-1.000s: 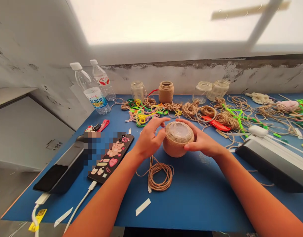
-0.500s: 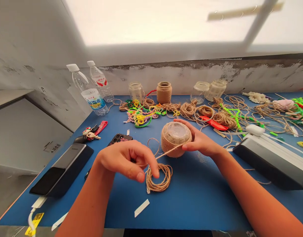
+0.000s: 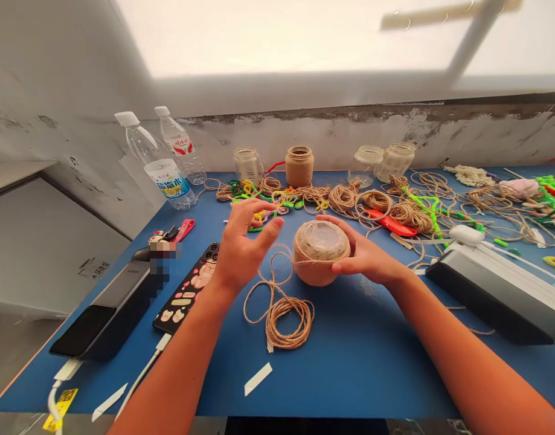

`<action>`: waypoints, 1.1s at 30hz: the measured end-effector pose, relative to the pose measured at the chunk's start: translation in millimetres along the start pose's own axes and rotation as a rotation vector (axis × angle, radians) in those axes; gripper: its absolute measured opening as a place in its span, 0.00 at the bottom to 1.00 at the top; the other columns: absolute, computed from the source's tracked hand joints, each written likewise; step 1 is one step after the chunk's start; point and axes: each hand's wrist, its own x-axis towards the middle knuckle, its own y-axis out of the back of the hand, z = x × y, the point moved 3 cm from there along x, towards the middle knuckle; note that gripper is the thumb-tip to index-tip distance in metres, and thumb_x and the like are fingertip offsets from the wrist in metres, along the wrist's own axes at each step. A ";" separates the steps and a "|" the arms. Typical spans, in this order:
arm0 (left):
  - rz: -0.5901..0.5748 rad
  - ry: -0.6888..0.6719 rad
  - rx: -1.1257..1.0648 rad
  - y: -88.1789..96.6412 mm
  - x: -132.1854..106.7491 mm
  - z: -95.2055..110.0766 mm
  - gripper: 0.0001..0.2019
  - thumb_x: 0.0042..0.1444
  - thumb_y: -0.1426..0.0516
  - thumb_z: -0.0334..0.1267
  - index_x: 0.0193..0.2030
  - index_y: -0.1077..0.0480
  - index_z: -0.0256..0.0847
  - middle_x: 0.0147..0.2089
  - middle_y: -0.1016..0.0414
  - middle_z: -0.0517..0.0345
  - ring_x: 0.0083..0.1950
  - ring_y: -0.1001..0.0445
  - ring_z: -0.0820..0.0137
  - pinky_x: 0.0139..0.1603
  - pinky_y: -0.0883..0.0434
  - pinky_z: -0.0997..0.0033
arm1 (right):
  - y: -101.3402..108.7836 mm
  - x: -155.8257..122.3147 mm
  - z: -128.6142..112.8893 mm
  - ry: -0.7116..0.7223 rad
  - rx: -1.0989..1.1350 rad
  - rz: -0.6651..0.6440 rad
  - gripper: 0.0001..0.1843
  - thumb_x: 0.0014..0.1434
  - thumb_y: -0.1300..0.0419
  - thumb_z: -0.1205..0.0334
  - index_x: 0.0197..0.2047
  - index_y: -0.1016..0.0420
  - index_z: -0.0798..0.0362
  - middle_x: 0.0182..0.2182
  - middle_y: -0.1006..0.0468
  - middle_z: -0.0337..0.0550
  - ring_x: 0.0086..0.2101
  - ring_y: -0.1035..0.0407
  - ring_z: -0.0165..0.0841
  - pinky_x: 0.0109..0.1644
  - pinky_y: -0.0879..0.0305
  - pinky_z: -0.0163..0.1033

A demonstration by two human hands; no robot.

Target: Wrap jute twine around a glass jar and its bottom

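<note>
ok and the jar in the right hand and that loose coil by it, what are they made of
The twine-wrapped jar in the right hand looks like clear glass, though plastic is possible: its uncovered round end is glossy and see-through. Its wrapping and the loose coil look like natural jute twine, matte tan with a fuzzy, twisted-fibre surface.

Here's the left hand (image 3: 247, 244), up and wide open, fingers fanned and pointing away from the body! The right hand (image 3: 362, 256) sits low and curled, fingers bent inward, and both forearms (image 3: 467, 350) angle in from the bottom corners.
</note>
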 end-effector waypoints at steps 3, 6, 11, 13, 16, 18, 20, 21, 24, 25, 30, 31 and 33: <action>-0.156 -0.293 0.118 -13.5 -11.9 10.1 0.15 0.53 0.33 0.44 0.45 0.25 0.44 0.50 0.28 0.53 0.55 0.30 0.62 0.57 0.29 0.57 | 0.9 -0.2 1.1 -0.004 0.016 0.013 0.51 0.40 0.23 0.60 0.65 0.41 0.46 0.61 0.28 0.48 0.61 0.36 0.48 0.66 0.43 0.51; -0.251 -0.411 0.204 -22.6 -23.7 17.7 0.12 0.51 0.31 0.37 0.42 0.25 0.44 0.47 0.28 0.55 0.51 0.29 0.65 0.57 0.30 0.59 | 2.6 -0.7 4.6 -0.004 0.071 0.021 0.51 0.42 0.24 0.61 0.65 0.42 0.44 0.58 0.26 0.46 0.59 0.33 0.46 0.63 0.39 0.51; -0.237 -0.432 0.235 -29.6 -32.4 15.9 0.06 0.56 0.36 0.31 0.39 0.26 0.43 0.43 0.28 0.56 0.46 0.29 0.67 0.51 0.28 0.64 | 7.9 -0.4 8.2 0.023 0.121 0.066 0.47 0.43 0.24 0.61 0.63 0.39 0.42 0.58 0.25 0.43 0.59 0.33 0.45 0.61 0.37 0.49; -0.234 -0.402 0.206 -32.4 -34.0 13.0 0.06 0.57 0.37 0.31 0.40 0.26 0.43 0.41 0.27 0.56 0.45 0.28 0.67 0.49 0.28 0.66 | 9.7 0.0 8.0 0.030 0.120 0.058 0.45 0.43 0.25 0.61 0.63 0.37 0.41 0.58 0.26 0.42 0.60 0.34 0.45 0.62 0.38 0.48; -0.258 -0.330 0.139 -35.6 -35.7 11.0 0.05 0.58 0.38 0.31 0.40 0.26 0.43 0.40 0.25 0.56 0.44 0.26 0.68 0.48 0.28 0.67 | 11.9 0.7 7.2 0.032 0.114 0.037 0.44 0.45 0.26 0.59 0.64 0.36 0.41 0.61 0.28 0.42 0.62 0.37 0.45 0.65 0.41 0.49; -0.277 -0.280 0.102 -35.6 -35.7 11.6 0.04 0.59 0.39 0.30 0.39 0.26 0.42 0.39 0.23 0.56 0.42 0.25 0.68 0.47 0.27 0.68 | 13.5 1.2 6.8 0.034 0.107 0.045 0.41 0.47 0.27 0.57 0.63 0.35 0.42 0.62 0.29 0.42 0.63 0.39 0.46 0.66 0.44 0.49; -0.300 -0.226 0.069 -33.7 -34.1 12.8 0.04 0.58 0.40 0.29 0.37 0.25 0.42 0.39 0.22 0.56 0.41 0.24 0.69 0.46 0.27 0.69 | 14.8 1.6 6.5 0.036 0.102 0.052 0.40 0.48 0.28 0.56 0.63 0.34 0.43 0.62 0.29 0.42 0.64 0.40 0.46 0.67 0.45 0.50; -0.316 -0.185 0.050 -32.5 -32.7 13.0 0.04 0.58 0.40 0.30 0.36 0.25 0.41 0.38 0.21 0.56 0.40 0.24 0.69 0.44 0.27 0.70 | 15.1 1.8 6.5 0.036 0.101 0.049 0.41 0.47 0.27 0.56 0.63 0.34 0.43 0.63 0.29 0.42 0.64 0.40 0.46 0.67 0.45 0.51; -0.390 -0.008 -0.020 -30.0 -28.7 11.1 0.03 0.56 0.40 0.31 0.34 0.24 0.40 0.34 0.21 0.58 0.36 0.25 0.71 0.40 0.28 0.72 | 15.3 1.9 5.6 0.039 0.097 0.041 0.42 0.46 0.26 0.57 0.63 0.34 0.43 0.63 0.29 0.43 0.63 0.38 0.47 0.66 0.43 0.50; -0.410 0.047 -0.043 -29.6 -28.0 10.0 0.02 0.55 0.40 0.31 0.34 0.24 0.39 0.33 0.21 0.59 0.34 0.25 0.71 0.38 0.29 0.73 | 14.9 1.9 5.1 0.039 0.092 0.042 0.42 0.46 0.26 0.57 0.63 0.34 0.43 0.62 0.29 0.43 0.63 0.38 0.47 0.65 0.42 0.50; -0.421 0.165 -0.133 -31.7 -29.0 5.7 0.03 0.54 0.40 0.33 0.32 0.24 0.38 0.32 0.21 0.59 0.33 0.26 0.71 0.35 0.30 0.74 | 8.5 1.1 -0.7 0.025 -0.002 0.099 0.46 0.43 0.25 0.55 0.64 0.37 0.46 0.59 0.26 0.47 0.59 0.33 0.48 0.61 0.37 0.50; -0.422 0.173 -0.143 -32.7 -29.7 5.1 0.03 0.54 0.40 0.33 0.33 0.24 0.38 0.32 0.21 0.59 0.33 0.26 0.71 0.34 0.31 0.74 | 6.7 1.0 -2.4 0.020 -0.035 0.125 0.47 0.42 0.25 0.56 0.64 0.37 0.47 0.58 0.26 0.47 0.58 0.32 0.48 0.61 0.36 0.50; -0.419 0.178 -0.144 -34.3 -30.6 4.7 0.03 0.54 0.40 0.33 0.33 0.23 0.39 0.32 0.21 0.59 0.33 0.26 0.71 0.33 0.32 0.74 | 3.0 1.0 -5.7 0.009 -0.104 0.176 0.46 0.40 0.25 0.56 0.62 0.36 0.47 0.56 0.25 0.47 0.56 0.31 0.48 0.58 0.34 0.50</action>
